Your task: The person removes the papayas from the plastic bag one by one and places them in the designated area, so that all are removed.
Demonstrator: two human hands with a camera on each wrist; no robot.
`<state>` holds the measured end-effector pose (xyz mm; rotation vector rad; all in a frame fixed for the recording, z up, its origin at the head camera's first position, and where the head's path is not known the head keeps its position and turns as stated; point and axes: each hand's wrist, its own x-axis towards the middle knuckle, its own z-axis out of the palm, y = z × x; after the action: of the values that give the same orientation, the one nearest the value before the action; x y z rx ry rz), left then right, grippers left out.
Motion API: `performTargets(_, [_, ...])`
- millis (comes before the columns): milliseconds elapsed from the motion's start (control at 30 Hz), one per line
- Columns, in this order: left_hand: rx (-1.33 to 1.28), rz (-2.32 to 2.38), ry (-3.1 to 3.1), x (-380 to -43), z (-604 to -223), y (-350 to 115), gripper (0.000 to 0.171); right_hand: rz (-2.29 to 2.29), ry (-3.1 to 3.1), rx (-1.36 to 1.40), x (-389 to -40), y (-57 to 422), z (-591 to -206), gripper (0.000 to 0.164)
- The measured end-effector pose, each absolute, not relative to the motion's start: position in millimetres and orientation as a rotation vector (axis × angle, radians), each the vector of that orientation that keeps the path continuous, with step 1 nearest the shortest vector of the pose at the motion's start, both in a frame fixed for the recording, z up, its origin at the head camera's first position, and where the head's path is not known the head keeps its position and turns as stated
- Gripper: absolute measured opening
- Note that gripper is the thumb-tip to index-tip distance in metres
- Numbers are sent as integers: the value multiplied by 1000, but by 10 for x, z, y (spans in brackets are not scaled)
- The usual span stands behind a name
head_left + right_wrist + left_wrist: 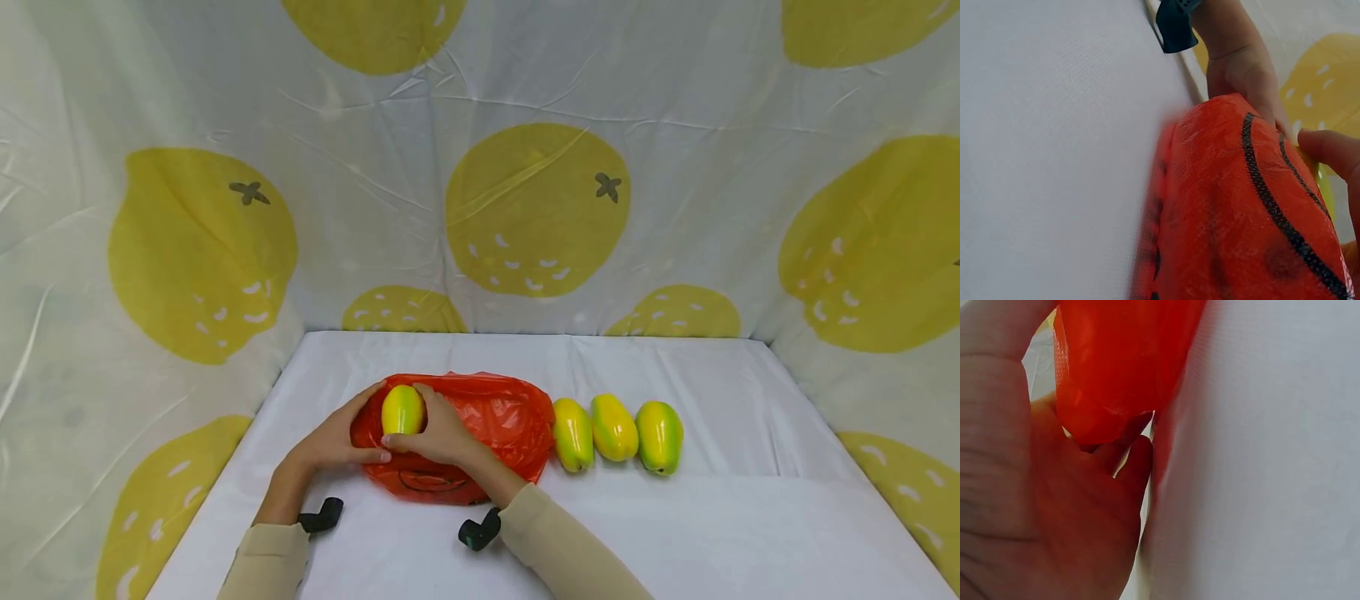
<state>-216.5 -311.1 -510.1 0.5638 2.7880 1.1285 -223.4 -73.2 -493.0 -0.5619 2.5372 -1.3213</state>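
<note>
A red plastic bag [506,412] lies on the white cloth with its mouth spread open upward. My left hand [326,440] holds the bag's left edge, its thumb in front and its fingers at the back; in the left wrist view the red film [1116,356] runs between thumb and fingers. With thumb and fingers round its sides, my right hand [444,429] grips a yellow-green mango [402,407] over the left part of the bag's mouth. The bag's front [1222,187], printed with black lines, hides most of that mango in the right wrist view.
Three more yellow-green mangoes stand in a row right of the bag: a left one [573,435], a middle one [615,428] and a right one [660,437]. The leftmost is close by the bag's edge. Lemon-printed cloth walls [367,208] enclose the white tabletop [720,533].
</note>
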Motion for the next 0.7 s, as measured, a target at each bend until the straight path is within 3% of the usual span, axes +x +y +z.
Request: performTargets(700, [489, 1185, 2731, -2172, -5144, -3147, 109, -1437, 2470, -545, -2161, -286, -4747, 102])
